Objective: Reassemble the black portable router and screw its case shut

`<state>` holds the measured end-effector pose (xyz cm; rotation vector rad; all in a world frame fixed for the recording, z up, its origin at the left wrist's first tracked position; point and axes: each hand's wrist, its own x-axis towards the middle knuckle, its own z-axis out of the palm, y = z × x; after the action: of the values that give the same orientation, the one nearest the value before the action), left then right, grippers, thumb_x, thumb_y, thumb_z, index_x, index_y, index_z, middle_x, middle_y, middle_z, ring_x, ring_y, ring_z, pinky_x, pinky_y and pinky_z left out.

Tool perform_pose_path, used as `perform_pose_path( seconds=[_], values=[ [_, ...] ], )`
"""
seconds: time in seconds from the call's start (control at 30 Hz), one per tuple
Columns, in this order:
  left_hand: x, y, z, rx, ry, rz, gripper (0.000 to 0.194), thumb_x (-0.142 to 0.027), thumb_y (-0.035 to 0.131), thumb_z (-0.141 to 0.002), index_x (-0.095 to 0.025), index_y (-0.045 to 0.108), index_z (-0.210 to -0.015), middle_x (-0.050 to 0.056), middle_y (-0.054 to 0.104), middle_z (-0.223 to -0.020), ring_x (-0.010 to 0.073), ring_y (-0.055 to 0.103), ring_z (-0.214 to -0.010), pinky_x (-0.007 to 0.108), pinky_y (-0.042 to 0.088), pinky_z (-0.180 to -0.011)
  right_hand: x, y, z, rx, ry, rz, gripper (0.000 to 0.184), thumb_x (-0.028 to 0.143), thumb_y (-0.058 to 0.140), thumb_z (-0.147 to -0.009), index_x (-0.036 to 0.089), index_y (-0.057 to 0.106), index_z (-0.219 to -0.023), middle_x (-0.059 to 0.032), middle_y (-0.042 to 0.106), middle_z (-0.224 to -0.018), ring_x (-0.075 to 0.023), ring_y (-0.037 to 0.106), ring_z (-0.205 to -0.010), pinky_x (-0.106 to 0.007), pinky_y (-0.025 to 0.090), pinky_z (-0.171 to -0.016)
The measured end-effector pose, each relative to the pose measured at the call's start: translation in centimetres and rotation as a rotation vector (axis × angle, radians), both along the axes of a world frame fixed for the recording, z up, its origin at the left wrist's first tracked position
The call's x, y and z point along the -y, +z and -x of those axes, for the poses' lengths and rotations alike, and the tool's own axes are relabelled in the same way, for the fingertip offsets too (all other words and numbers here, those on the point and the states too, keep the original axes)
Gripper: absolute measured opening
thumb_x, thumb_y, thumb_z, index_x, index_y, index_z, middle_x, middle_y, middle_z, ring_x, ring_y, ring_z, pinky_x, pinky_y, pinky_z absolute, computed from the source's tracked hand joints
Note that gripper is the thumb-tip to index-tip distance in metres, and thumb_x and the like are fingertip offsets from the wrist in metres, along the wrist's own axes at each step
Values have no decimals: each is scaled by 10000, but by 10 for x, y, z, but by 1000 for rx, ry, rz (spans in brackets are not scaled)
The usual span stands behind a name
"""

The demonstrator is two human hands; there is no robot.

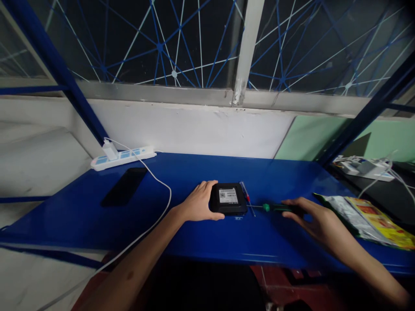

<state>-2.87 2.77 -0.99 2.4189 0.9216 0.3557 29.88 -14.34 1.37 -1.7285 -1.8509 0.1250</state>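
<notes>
A small black box-shaped device [228,196] with a white printed label lies on the blue table [201,237]. My left hand [202,202] grips it from its left side, thumb at the near edge and fingers at the far edge. In my right hand [311,216] is a screwdriver [272,207] with a green and dark handle, held between thumb and fingers. Its thin shaft points left, and the tip meets or lies close to the device's right side. A second, slimmer screwdriver [247,197] with a red collar and clear handle rests just right of the device.
A dark phone [125,186] lies at the left, near a white power strip [125,158] with a charger plugged in. Its white cable [169,196] runs across the table and over the front edge. At the right lies a shiny yellow and silver packet [372,220].
</notes>
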Motion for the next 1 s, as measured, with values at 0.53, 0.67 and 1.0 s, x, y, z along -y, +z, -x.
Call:
perform_pose_path(
  seconds=[0.53,0.67,1.0],
  values=[
    [-4,1,0,11,-28,45,1095,-558,825,-595,-223,314,-1505,161,452,-1423,435,445,-1334,590,416,-1062,-2,26,20,159,104,-64,249,417,551,-1002,242,683,-1119,-73,747,-1021,-209,751,-881,-307,579,-775],
    [-4,-6,1,39,-22,52,1163,-584,817,-600,-238,246,-1553,172,419,-1463,447,406,-1372,615,397,-1076,1,24,12,101,84,-13,309,508,565,-975,249,693,-1084,-75,767,-1031,-220,761,-878,-307,584,-744],
    [-5,-10,1,16,15,61,1205,-609,817,-590,-208,240,-1569,191,399,-1512,452,367,-1418,618,376,-1118,3,-8,-48,-144,-290,159,458,662,644,-773,237,704,-937,-71,793,-966,-296,741,-901,-366,548,-746]
  ],
)
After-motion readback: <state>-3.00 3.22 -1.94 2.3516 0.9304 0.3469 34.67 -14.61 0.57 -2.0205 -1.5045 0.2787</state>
